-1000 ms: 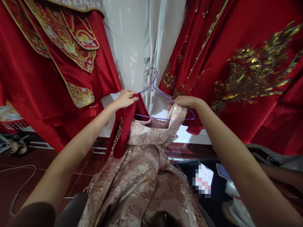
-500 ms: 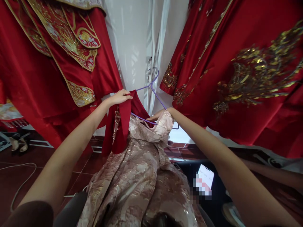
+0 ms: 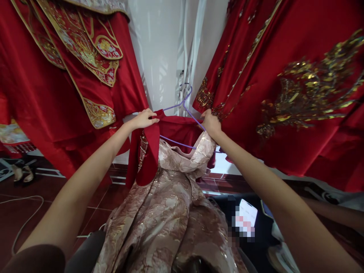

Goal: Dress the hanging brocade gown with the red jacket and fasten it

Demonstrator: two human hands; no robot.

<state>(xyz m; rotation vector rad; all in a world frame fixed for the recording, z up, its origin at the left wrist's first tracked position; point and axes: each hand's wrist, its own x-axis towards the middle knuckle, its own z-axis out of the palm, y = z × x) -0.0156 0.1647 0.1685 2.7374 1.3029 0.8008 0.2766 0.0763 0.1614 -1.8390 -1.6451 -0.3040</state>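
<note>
Purple wire hanger (image 3: 178, 143) far centre, level with both hands, hook up against the white wall (image 3: 159, 57). Draped over it: red satin garment (image 3: 148, 151), left panel hanging down with a beaded tassel, collar stretched between the two hands. Under the same hanger, pink-and-gold brocade dress (image 3: 170, 212), neckline just below the wire, skirt falling toward the near edge.

Left hand (image 3: 143, 118) at the garment's left shoulder, arm stretched forward and up from the near left, palm down, fingers curled over the red edge and pinching it against the thumb. Right hand (image 3: 211, 123) at the hanger's right arm, forearm reaching in from the near right, back of the hand toward the camera, fingers pressed together in a closed grip on the red cloth there; wire inside that grip or not, cannot tell.

Left of the hands, hanging red robe with gold embroidered panels (image 3: 57, 94); right, another red robe with gold sequin work (image 3: 284, 94), just beside the right hand. Below, dark red tiled floor (image 3: 17, 182) with a white cable (image 3: 25, 223) and a pair of sandals (image 3: 22, 174) far left. Near right, a lit phone (image 3: 247, 216).
</note>
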